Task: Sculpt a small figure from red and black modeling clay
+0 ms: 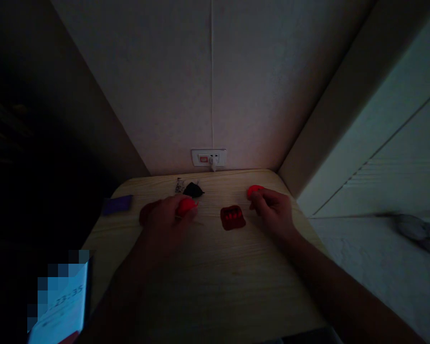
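Note:
My left hand [168, 212] is closed around a bright red rounded lump [186, 207] with a small pointed tip. Partly beneath that hand lies a dark red flat piece [147, 212]. At the right, my right hand [274, 210] has its fingers curled in a pinch at a second bright red rounded piece [255, 190], which the fingers partly cover. Between the hands, a dark red flattened piece [232, 225] with several brighter red bits in its dark middle rests on the table. A black lump [193, 189] with a pointed end sits just beyond my left hand.
The pale wooden table [215, 272] meets a wall with a socket [208, 157] and a plug. A purple packet [117, 205] lies at the left edge. A lit phone screen [62, 306] is at lower left. A pale panel [372, 143] stands to the right. The light is dim.

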Tool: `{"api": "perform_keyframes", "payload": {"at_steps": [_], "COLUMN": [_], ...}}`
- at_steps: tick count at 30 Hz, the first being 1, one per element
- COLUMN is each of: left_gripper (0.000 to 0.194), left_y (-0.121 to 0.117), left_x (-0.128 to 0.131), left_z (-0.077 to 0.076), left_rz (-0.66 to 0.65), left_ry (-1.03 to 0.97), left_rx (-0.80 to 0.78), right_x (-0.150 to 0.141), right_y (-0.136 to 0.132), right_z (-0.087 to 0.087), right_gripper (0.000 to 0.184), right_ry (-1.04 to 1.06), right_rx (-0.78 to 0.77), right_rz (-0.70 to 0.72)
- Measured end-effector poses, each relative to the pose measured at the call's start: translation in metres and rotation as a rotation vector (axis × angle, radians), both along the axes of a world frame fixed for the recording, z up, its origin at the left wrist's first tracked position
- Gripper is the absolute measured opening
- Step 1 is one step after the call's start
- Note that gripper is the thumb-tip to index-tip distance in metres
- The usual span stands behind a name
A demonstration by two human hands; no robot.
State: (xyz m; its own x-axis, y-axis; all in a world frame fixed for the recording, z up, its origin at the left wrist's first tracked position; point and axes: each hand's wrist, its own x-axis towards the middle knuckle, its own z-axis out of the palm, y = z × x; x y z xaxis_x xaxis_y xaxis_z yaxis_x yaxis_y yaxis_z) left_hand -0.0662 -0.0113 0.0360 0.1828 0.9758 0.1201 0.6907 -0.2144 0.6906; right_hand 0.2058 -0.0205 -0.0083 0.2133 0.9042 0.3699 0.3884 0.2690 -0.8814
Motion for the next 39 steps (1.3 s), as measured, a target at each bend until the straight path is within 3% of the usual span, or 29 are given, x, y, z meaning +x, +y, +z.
{"api": "perform_keyframes", "payload": {"at_steps": [5, 7, 11, 15, 19, 21, 23, 26, 28, 30, 34, 39], "left_gripper": [0.042, 0.045, 0.047, 0.058, 0.056, 0.047, 0.034, 0.023, 0.023, 0.021, 0.015, 0.022], "left_y": [-0.022, -0.029, -0.032, -0.029, -0.033, -0.035, -0.033, -0.023, -0.014, -0.006, 0.000, -0.004], "left_x": [0.030, 0.039, 0.046, 0.044, 0.045, 0.043, 0.037, 0.021, 0.012, 0.005, 0.002, 0.005], "left_z": [-0.014, -0.023, -0.037, -0.043, -0.046, -0.045, -0.041, -0.034, -0.033, -0.036, -0.050, -0.056], "left_rz": [-0.211, -0.191, -0.224, -0.197, -0.236, -0.240, -0.129, 0.173, 0.290, 0.287, 0.218, 0.229], "left_ry": [-0.534, -0.710, -0.849, -0.884, -0.816, -0.719, -0.565, -0.271, -0.112, 0.040, 0.198, 0.234], "left_rx": [-0.305, -0.344, -0.382, -0.370, -0.338, -0.241, -0.039, 0.325, 0.415, 0.386, 0.281, 0.244], "right_x": [-0.009, -0.018, -0.035, -0.040, -0.037, -0.036, -0.034, -0.029, -0.025, -0.024, -0.032, -0.069], "right_y": [-0.015, -0.025, -0.039, -0.040, -0.038, -0.040, -0.042, -0.040, -0.033, -0.020, 0.015, 0.068], "right_z": [0.007, 0.011, 0.018, 0.020, 0.020, 0.020, 0.020, 0.019, 0.019, 0.021, 0.028, 0.030], "right_gripper": [0.029, 0.022, 0.025, 0.027, 0.028, 0.027, 0.025, 0.022, 0.023, 0.021, 0.021, 0.055], "right_ry": [-0.079, -0.179, -0.239, -0.233, -0.242, -0.258, -0.254, -0.232, -0.247, -0.312, -0.485, -0.702], "right_rx": [0.134, 0.216, 0.344, 0.382, 0.377, 0.357, 0.317, 0.259, 0.208, 0.146, -0.063, -0.186], "right_rz": [0.063, 0.171, 0.378, 0.406, 0.419, 0.420, 0.402, 0.283, 0.177, 0.145, 0.222, 0.356]}}
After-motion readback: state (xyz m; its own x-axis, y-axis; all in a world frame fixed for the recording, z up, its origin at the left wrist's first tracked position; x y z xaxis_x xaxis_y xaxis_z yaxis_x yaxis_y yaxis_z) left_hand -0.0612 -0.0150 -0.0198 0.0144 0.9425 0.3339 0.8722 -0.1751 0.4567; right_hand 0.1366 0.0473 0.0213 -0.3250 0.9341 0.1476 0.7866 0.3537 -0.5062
